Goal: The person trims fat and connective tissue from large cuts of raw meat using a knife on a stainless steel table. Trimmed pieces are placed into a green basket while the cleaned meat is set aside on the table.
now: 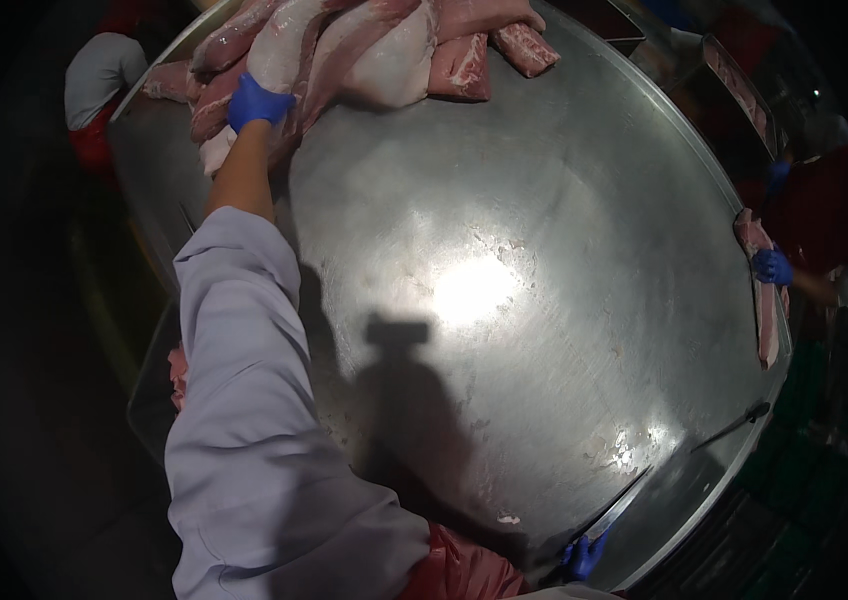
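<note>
My left hand (258, 104), in a blue glove, reaches far across the table with its fingers closed on a long pale pork loin (284, 48) at the near side of a heap. Down at the table's front edge, my right hand (584, 556), also blue-gloved, is wrapped round the handle of a knife (626, 500). The knife's long thin blade points up and to the right, low over the metal. Two shorter meat pieces with cut ends (460, 72) lie at the right of the heap.
The wide steel table (544, 220) has a raised rim and small wet scraps. A dark-handled rod-like tool (732, 428) lies at the right rim. Across there, a co-worker's blue-gloved hand (772, 266) is on a meat strip (766, 320). Another person (104, 85) stands far left.
</note>
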A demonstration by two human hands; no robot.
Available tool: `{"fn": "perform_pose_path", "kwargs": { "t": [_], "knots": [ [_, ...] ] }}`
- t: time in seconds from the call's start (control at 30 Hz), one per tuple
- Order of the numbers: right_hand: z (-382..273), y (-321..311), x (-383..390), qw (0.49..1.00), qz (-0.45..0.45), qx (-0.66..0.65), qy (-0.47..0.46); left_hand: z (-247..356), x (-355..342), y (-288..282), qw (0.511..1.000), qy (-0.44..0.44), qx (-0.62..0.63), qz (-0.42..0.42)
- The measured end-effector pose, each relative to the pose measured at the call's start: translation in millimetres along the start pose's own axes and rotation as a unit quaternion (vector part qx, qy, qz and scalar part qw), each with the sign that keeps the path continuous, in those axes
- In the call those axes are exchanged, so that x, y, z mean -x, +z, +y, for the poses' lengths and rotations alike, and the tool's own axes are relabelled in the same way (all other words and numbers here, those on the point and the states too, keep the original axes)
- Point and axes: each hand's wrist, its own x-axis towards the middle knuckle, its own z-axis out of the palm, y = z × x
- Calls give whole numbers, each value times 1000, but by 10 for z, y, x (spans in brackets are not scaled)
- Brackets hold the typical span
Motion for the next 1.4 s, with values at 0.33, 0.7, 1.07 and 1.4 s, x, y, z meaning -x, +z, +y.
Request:
{"fn": "perform_pose_path", "kwargs": {
  "t": [0.33,0.7,1.07,1.4],
  "knots": [
    [-139,147,112,997,43,-19,58,255,1908,200,978,144,-114,-101],
    [-592,358,224,994,-79,-71,32,-175,4641,-351,915,361,-94,-155],
    [-1833,1269,-781,936,-154,150,-279,-123,6924,-837,866,433,-196,-154],
    [-1622,946,-1610,877,-21,346,-331,577,7019,-1087,807,488,-208,-259]
  ]
}}
